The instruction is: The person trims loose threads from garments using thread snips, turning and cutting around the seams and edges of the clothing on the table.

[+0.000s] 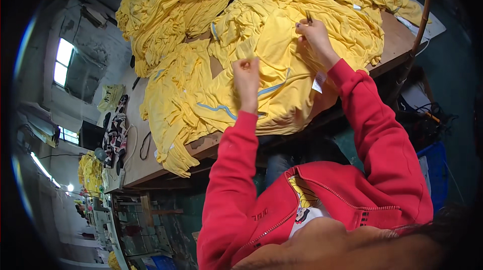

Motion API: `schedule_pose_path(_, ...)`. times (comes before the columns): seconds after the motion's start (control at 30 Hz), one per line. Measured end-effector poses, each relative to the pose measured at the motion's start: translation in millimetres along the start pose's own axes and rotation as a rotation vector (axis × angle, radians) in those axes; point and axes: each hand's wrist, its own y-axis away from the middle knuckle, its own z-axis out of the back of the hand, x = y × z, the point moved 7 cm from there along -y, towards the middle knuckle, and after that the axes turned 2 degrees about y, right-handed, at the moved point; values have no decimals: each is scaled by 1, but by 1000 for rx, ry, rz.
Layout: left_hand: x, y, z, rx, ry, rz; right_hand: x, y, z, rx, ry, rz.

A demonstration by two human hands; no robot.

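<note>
A yellow garment (274,63) with blue-grey trim (271,89) is spread over the table in front of me. My left hand (246,80) is above it, fingers curled in and slightly blurred; whatever they may pinch is too small to make out. Farther right, my right hand (316,38) is closed around a small dark pointed tool (309,17), perhaps thread snips, whose tip sticks up past the fingers. Close by my right wrist, a white label (318,82) lies on the yellow cloth.
Big heaps of yellow garments (171,13) cover the far side of the wooden table (136,154). A brown pole (425,18) rises at the right edge. Patterned cloth (115,134) and a dark cord loop (145,146) lie on the left end.
</note>
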Motion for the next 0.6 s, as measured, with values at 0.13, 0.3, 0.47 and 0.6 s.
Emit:
schedule_pose_path(0.13,9,-3,-1,69,132,-36,20,5,-31,11,197,39)
schedule_pose_path(0.3,5,19,49,124,431,-94,16,-6,-31,46,236,91)
schedule_pose_path(0.47,80,62,147,-69,254,137,19,116,-93,437,297,494)
schedule_pose_path(0.6,57,82,175,-237,-438,-81,-16,215,-86,642,676,881)
